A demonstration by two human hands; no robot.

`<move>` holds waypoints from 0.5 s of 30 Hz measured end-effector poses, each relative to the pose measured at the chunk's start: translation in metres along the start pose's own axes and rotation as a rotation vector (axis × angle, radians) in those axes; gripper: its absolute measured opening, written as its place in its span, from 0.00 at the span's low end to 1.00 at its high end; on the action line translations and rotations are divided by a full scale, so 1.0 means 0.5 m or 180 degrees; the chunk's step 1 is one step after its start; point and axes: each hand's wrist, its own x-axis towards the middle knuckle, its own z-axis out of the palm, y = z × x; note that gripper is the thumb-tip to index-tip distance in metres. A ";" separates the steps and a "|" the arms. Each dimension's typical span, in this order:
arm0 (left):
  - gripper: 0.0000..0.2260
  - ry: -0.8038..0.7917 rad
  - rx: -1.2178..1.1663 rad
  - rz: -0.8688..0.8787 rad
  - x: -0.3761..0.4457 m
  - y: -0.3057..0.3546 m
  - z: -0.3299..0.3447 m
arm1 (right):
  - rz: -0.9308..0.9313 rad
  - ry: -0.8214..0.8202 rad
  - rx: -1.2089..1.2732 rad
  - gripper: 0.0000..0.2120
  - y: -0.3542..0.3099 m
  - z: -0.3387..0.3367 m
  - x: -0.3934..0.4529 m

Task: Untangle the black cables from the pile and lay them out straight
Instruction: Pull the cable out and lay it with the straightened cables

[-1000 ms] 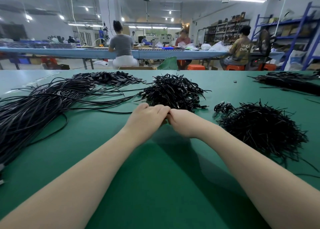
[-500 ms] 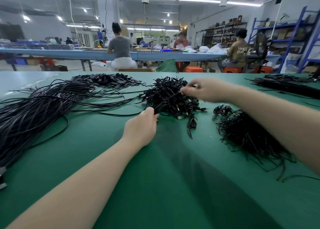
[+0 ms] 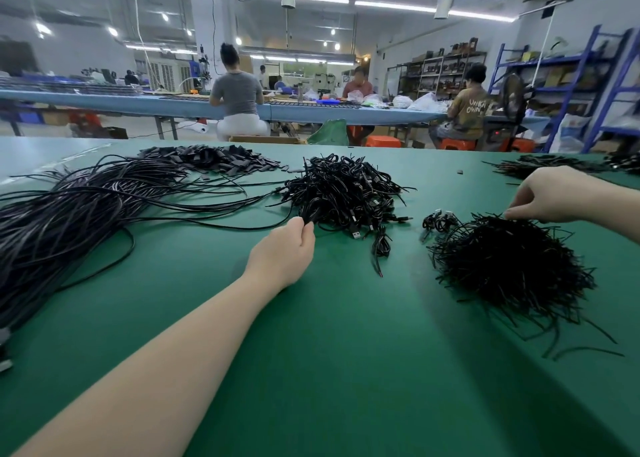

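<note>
Leftmost, long black cables (image 3: 69, 221) lie fanned on the green bench (image 3: 346, 370). Next, the left hand (image 3: 282, 254) pinches strands at the tangled USB-cable pile (image 3: 343, 193); the right hand (image 3: 550, 195) pinches ends atop the short-cable heap (image 3: 512, 269). Separating is underway; next probably calls for drawing one cable free.

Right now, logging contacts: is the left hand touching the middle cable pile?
Touching. The head view shows the left hand pinching a cable at the near edge of the middle cable pile.

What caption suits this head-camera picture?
Left hand grips cables at the middle pile; right hand touches the right pile.
</note>
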 end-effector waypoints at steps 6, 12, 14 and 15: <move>0.16 -0.0375 -0.0451 -0.0071 0.006 -0.009 -0.002 | -0.0059 0.0058 -0.0003 0.09 -0.008 -0.002 0.008; 0.15 -0.0380 -0.0626 -0.0122 0.017 -0.022 0.001 | -0.0086 0.0214 -0.0016 0.09 -0.023 -0.013 0.003; 0.15 -0.0366 -0.0728 -0.0152 0.021 -0.026 0.002 | -0.0038 0.0637 0.0134 0.10 -0.034 -0.022 -0.002; 0.15 -0.0376 -0.0792 -0.0167 0.023 -0.027 0.003 | -0.0002 0.0944 0.0306 0.10 -0.043 -0.028 -0.007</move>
